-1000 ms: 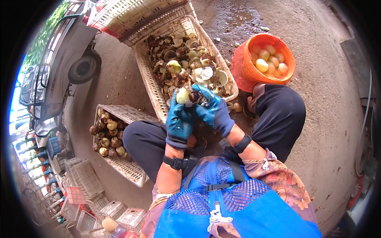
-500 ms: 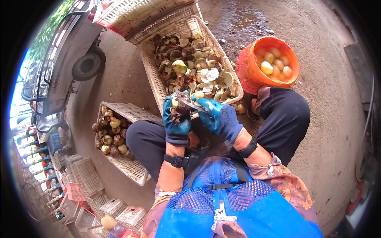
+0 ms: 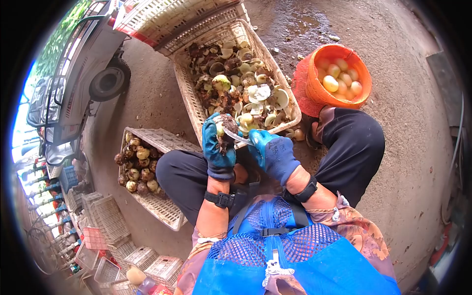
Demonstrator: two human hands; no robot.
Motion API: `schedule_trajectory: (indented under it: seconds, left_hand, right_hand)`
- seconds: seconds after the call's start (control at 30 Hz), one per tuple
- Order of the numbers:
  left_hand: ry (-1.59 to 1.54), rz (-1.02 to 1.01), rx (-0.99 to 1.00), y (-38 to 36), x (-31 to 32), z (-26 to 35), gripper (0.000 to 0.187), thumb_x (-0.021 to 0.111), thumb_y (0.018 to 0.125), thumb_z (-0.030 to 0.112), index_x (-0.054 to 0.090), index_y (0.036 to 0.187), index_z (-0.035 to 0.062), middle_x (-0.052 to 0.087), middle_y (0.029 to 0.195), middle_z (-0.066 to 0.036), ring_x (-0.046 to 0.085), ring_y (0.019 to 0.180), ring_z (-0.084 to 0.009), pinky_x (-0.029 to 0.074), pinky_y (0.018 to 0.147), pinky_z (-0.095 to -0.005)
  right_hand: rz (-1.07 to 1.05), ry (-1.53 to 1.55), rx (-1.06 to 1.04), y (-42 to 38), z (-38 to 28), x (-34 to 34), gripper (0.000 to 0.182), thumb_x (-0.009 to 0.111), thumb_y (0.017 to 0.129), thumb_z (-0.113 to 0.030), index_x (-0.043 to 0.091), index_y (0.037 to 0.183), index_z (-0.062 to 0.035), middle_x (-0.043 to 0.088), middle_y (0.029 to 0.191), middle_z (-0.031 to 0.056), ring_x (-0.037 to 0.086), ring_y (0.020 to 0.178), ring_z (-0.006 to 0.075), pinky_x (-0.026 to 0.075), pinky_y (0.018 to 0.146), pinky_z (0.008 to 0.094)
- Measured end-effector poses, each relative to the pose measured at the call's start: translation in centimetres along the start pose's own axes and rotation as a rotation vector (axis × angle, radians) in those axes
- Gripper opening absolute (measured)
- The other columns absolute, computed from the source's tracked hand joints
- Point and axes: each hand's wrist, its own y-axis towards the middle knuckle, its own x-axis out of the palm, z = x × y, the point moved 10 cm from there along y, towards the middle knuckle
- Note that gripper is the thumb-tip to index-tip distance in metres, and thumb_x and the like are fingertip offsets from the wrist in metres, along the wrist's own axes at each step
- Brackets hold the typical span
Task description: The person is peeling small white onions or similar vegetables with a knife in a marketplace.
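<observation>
In a blue glove, my left hand (image 3: pixel 217 150) holds a brown, partly peeled bulb (image 3: pixel 226 126) upright at the near edge of a white crate (image 3: pixel 189 93). My right hand (image 3: pixel 275 153), also gloved in blue, is closed round a knife. The knife blade (image 3: pixel 238 137) points left and touches or nearly touches the bulb. Peelings and cut scraps (image 3: pixel 236 83) fill much of the crate. Right of it, an orange bucket (image 3: pixel 313 81) holds several pale peeled bulbs (image 3: pixel 330 83). At the left, brown unpeeled bulbs (image 3: pixel 142 162) lie in a tilted white crate (image 3: pixel 169 213).
My bent knees (image 3: pixel 351 142) are on both sides of my hands. A vehicle (image 3: pixel 81 73) stands at the upper left. Stacked empty crates (image 3: pixel 108 216) are at the lower left. Another crate (image 3: pixel 167 19) adjoins the scrap crate at the top. Wet ground (image 3: pixel 300 22) shows beyond the bucket.
My right hand has shifted slightly, and the knife blade now shows more clearly across the front of the bulb. The bulb has turned a little in my left hand.
</observation>
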Motion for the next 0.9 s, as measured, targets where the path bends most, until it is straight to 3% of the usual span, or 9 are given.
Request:
schedule_trajectory:
  seconds: [0.07,0.17,0.23,0.3,0.37,0.47,0.57,0.7,0.9]
  left_hand:
    - [-0.012,0.001,0.012,0.0,0.4,-0.2,0.029,0.048,0.100,0.021,0.054,0.123,0.0034,0.062,0.115,-0.010,0.063,0.103,-0.0206,0.055,0.089,-0.0334]
    - [0.472,-0.073,0.309,-0.4,1.0,1.4,0.024,0.049,0.099,0.013,0.058,0.118,0.0024,0.060,0.116,-0.010,0.062,0.105,-0.0210,0.054,0.089,-0.0328]
    - [0.382,-0.014,0.259,-0.4,0.3,0.9,0.022,0.050,0.098,0.009,0.060,0.116,0.0020,0.058,0.118,-0.010,0.061,0.106,-0.0211,0.054,0.089,-0.0326]
    - [0.629,-0.030,0.402,-0.8,1.2,2.1,0.022,0.050,0.099,0.011,0.059,0.117,0.0020,0.058,0.119,-0.010,0.060,0.108,-0.0202,0.053,0.091,-0.0332]
    - [1.208,-0.124,0.741,-2.3,4.2,3.4,0.027,0.048,0.102,0.018,0.056,0.122,0.0024,0.059,0.121,-0.010,0.059,0.110,-0.0181,0.051,0.095,-0.0346]
    - [0.817,0.015,0.495,-0.7,-0.6,1.5,0.030,0.053,0.100,0.026,0.058,0.122,0.0056,0.062,0.119,-0.010,0.061,0.108,-0.0200,0.054,0.090,-0.0379]
    - [-0.121,0.159,-0.055,0.1,-2.8,-2.2,0.021,0.051,0.101,0.018,0.061,0.115,0.0067,0.064,0.110,-0.008,0.064,0.098,-0.0211,0.055,0.086,-0.0338]
    - [-0.216,0.064,-0.329,-0.1,-1.4,-3.6,0.027,0.052,0.101,0.031,0.062,0.116,0.0111,0.067,0.106,-0.006,0.066,0.097,-0.0218,0.057,0.082,-0.0376]
    - [-0.126,0.234,-0.310,-0.8,-3.2,-4.5,0.032,0.057,0.097,0.037,0.062,0.121,0.0165,0.067,0.109,-0.001,0.067,0.091,-0.0190,0.058,0.071,-0.0357]
  right_hand:
    - [0.001,-0.008,0.022,0.3,0.1,0.2,0.016,0.061,0.088,-0.024,0.056,0.098,-0.0121,0.065,0.086,0.0125,0.066,0.074,0.0328,0.050,0.057,0.0453]
    - [-0.026,-0.043,0.063,0.5,0.4,0.8,0.016,0.060,0.089,-0.024,0.055,0.098,-0.0121,0.066,0.086,0.0123,0.067,0.074,0.0322,0.050,0.057,0.0449]
    - [-0.053,-0.056,0.089,0.7,0.5,1.3,0.014,0.058,0.088,-0.022,0.056,0.098,-0.0115,0.066,0.086,0.0126,0.068,0.074,0.0321,0.051,0.058,0.0449]
    - [-0.080,-0.049,0.117,0.9,0.6,1.5,0.013,0.056,0.087,-0.017,0.058,0.098,-0.0102,0.068,0.086,0.0134,0.070,0.076,0.0323,0.053,0.058,0.0450]
    - [-0.076,-0.049,0.137,1.3,0.7,1.8,0.014,0.055,0.087,-0.016,0.058,0.098,-0.0095,0.068,0.087,0.0140,0.070,0.076,0.0327,0.054,0.059,0.0448]
    - [-0.076,-0.015,0.135,1.7,1.0,2.9,0.016,0.055,0.087,-0.016,0.058,0.101,-0.0087,0.068,0.087,0.0138,0.070,0.075,0.0323,0.054,0.059,0.0443]
    - [-0.052,-0.077,0.111,2.0,1.1,3.1,0.015,0.057,0.088,-0.020,0.056,0.100,-0.0107,0.067,0.085,0.0125,0.069,0.073,0.0309,0.052,0.056,0.0443]
    - [-0.025,-0.189,0.066,1.8,0.9,1.8,0.016,0.059,0.087,-0.023,0.055,0.098,-0.0119,0.066,0.086,0.0124,0.069,0.074,0.0298,0.051,0.055,0.0442]
    - [-0.082,-0.030,0.109,2.1,1.7,2.8,0.025,0.060,0.086,-0.023,0.059,0.108,-0.0103,0.068,0.089,0.0147,0.070,0.080,0.0328,0.053,0.063,0.0444]
